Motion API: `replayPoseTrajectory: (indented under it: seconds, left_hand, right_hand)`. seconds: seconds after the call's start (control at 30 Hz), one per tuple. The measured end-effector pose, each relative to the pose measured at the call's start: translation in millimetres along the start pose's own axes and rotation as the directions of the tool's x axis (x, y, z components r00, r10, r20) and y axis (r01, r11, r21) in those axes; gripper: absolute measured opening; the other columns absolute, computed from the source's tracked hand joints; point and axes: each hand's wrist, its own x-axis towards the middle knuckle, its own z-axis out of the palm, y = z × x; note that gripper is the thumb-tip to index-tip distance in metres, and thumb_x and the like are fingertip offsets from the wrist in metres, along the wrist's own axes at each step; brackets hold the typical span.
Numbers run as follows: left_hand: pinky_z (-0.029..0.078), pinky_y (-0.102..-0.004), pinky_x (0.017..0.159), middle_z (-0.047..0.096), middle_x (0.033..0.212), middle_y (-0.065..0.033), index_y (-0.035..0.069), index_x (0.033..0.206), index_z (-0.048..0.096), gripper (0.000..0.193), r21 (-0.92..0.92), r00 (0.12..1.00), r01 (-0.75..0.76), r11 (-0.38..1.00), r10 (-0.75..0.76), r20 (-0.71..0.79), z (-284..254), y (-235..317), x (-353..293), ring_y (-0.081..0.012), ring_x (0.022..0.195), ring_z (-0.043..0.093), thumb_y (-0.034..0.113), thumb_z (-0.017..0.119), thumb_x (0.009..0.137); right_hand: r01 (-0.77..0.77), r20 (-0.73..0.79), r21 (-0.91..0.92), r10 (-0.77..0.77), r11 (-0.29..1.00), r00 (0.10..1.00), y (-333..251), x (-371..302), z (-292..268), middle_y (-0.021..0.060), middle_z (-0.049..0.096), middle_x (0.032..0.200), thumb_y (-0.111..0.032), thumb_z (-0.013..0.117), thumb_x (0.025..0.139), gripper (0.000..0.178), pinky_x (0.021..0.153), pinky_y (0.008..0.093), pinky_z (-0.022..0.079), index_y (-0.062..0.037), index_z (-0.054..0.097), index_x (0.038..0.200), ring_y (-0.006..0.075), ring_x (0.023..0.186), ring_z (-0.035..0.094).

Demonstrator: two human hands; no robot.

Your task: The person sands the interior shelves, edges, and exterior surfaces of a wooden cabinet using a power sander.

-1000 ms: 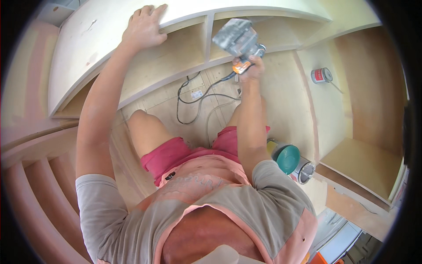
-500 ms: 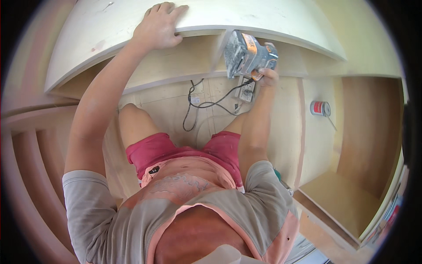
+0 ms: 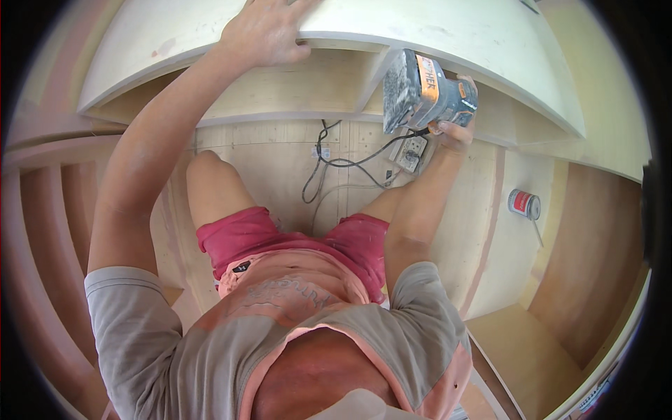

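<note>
My left hand lies with fingers spread on the pale panel that tops a low wooden cabinet, its thumb by the front edge; some fingertips are cut off by the picture's upper rim. My right hand grips a dusty blue-black electric sander with an orange label. The sander is held tilted in front of the cabinet's opening, its flat pad turned to the left near an upright divider. A black cord trails from the tool in loops. Some of my right fingers are hidden behind the tool.
Below the sander, a white power strip with a plug in it lies between my knees and the cabinet. To the right sits a small can with a stick beside it, near an open wooden compartment. Slatted woodwork stands at left.
The view has turned, so the cabinet, can and hands appear farther right. My right hand still holds the sander near the divider, and my left hand stays on the panel.
</note>
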Motion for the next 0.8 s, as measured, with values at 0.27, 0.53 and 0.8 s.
replayPoseTrajectory:
  seconds: [0.27, 0.53, 0.8]
  left_hand:
    - [0.037, -0.0446, 0.100, 0.047, 0.123, -0.0249, 0.005, 0.132, 0.043, 0.078, 0.019, 0.993, 0.058, 0.998, -0.059, 0.098, -10.3, 5.9, 8.1, -0.0399, 0.114, 0.045, 0.030, 0.071, 0.064]
    - [0.036, -0.0446, 0.101, 0.049, 0.123, -0.0257, 0.004, 0.131, 0.046, 0.074, -0.001, 0.994, -0.033, 0.999, 0.033, 0.107, -24.6, 21.5, 60.2, -0.0402, 0.115, 0.046, 0.034, 0.069, 0.067]
    - [0.038, -0.0392, 0.101, 0.049, 0.131, -0.0193, 0.005, 0.127, 0.055, 0.069, -0.430, 0.960, 0.263, 0.864, -0.190, 0.206, 6.7, 2.6, 70.7, -0.0321, 0.121, 0.047, 0.049, 0.065, 0.074]
  right_hand:
    - [-0.050, 0.005, -0.021, 0.050, 0.999, 0.999, -7.6, -3.5, 6.4, 0.0120, 0.058, 0.109, -0.005, 0.072, 0.046, 0.090, 0.089, 0.0331, 0.048, 0.0004, 0.040, 0.130, 0.0230, 0.100, 0.059]
    - [-0.038, -0.277, -0.434, -0.093, 0.900, 0.957, -13.5, -31.6, 12.2, 0.0064, 0.055, 0.105, -0.008, 0.077, 0.047, 0.085, 0.085, 0.0314, 0.047, -0.0035, 0.046, 0.126, 0.0184, 0.095, 0.056]
    - [-0.046, -0.519, -0.710, -0.478, 0.703, 0.709, 14.4, -52.4, 78.7, 0.0121, 0.049, 0.111, -0.014, 0.082, 0.052, 0.085, 0.088, 0.0353, 0.044, 0.0010, 0.040, 0.124, 0.0229, 0.101, 0.052]
